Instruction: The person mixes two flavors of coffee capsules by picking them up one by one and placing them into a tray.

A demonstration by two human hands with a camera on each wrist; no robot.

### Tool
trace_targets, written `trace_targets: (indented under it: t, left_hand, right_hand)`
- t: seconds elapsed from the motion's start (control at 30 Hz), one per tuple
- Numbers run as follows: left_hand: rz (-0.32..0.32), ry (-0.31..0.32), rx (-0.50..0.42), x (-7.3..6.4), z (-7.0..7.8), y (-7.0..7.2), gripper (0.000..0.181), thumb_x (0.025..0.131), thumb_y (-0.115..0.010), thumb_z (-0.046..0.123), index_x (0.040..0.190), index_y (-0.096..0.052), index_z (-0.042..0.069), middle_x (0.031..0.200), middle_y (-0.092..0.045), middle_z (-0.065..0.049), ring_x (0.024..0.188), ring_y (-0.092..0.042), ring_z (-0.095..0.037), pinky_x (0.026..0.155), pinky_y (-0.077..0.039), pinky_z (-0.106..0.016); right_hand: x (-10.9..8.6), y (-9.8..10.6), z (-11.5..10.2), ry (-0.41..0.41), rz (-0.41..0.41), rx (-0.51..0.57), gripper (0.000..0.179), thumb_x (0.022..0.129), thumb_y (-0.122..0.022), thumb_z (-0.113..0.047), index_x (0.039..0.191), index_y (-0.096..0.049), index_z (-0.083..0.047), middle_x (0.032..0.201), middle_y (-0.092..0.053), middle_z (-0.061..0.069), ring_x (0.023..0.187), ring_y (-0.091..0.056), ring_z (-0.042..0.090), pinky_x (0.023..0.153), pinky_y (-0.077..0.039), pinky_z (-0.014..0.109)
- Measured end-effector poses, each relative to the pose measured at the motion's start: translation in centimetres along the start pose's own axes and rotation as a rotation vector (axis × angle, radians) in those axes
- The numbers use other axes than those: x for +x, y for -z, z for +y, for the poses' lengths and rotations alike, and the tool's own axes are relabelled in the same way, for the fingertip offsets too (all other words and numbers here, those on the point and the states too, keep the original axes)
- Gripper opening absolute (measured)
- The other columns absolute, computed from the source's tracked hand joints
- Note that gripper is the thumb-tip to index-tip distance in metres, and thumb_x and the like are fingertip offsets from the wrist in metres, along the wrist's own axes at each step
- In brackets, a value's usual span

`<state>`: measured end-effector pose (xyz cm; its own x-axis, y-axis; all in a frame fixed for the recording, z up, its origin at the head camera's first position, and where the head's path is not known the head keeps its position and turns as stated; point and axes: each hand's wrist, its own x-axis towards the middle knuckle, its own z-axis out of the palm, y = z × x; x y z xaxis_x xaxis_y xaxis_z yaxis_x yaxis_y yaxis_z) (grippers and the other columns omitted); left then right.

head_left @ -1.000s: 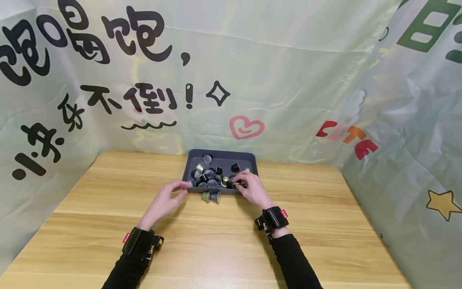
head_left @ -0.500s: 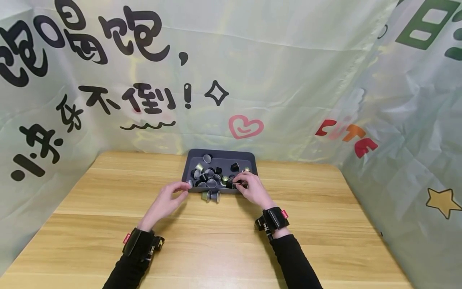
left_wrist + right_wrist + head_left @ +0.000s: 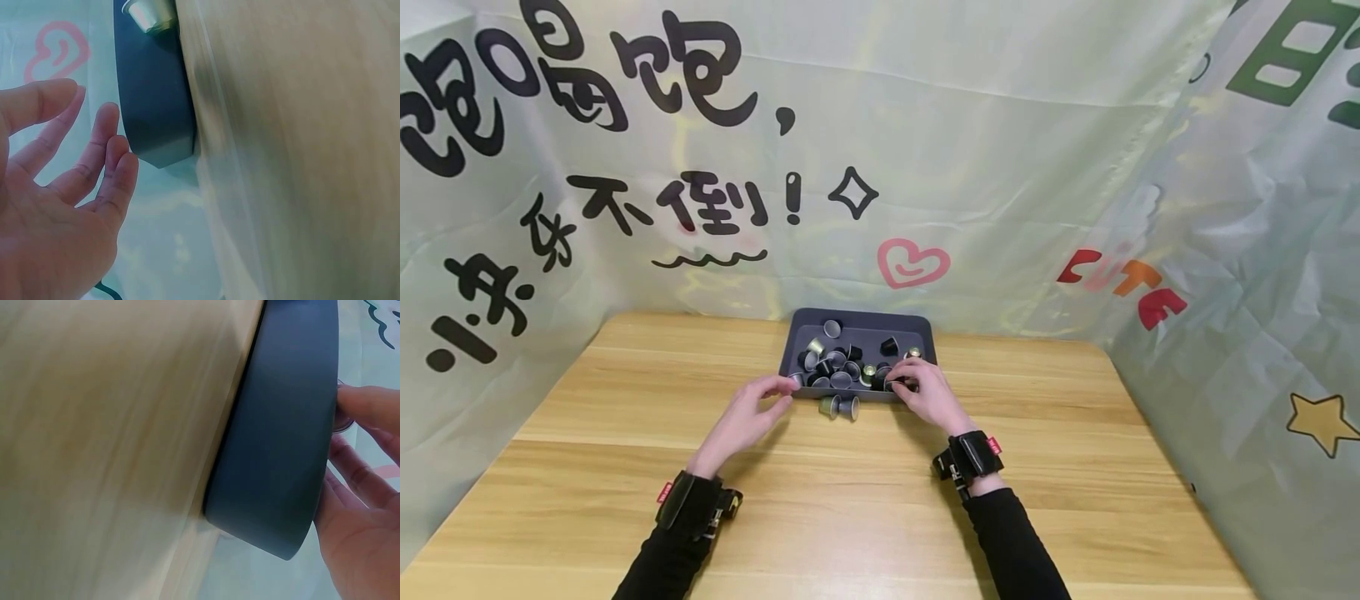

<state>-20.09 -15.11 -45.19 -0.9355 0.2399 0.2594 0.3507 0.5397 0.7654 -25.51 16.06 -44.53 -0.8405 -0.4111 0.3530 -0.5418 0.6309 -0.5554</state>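
A dark grey tray at the back of the table holds a scatter of small coffee capsules, some black, some silver or green. My right hand reaches over its front right rim. Thumb and fingers there pinch a coffee capsule, mostly hidden behind the tray wall in the right wrist view. My left hand is at the front left corner, fingers loosely bent and holding nothing; whether the fingertips touch the rim I cannot tell. A green capsule and a grey-blue capsule lie against the tray's front outside.
The wooden table stretches in front of the tray and to both sides. A printed cloth backdrop rises close behind the tray and along the table's left and right sides.
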Motion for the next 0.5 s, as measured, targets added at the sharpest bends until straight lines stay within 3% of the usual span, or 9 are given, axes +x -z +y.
trace_targets:
  t: [0.5]
  left_hand:
    - [-0.001,0.007,0.002,-0.05,-0.08,0.09,0.027,0.094,-0.063,0.003,0.121,-0.067,0.004,0.119,-0.071,-0.016,0.113,-0.064,-0.035,0.106,-0.049,-0.058]
  right_hand:
    - [-0.17,-0.12,0.12,-0.022,-0.008,-0.016,0.02,0.089,-0.07,-0.002,0.108,-0.077,-0.001,0.118,-0.069,0.016,0.108,-0.067,0.031,0.093,-0.059,0.042]
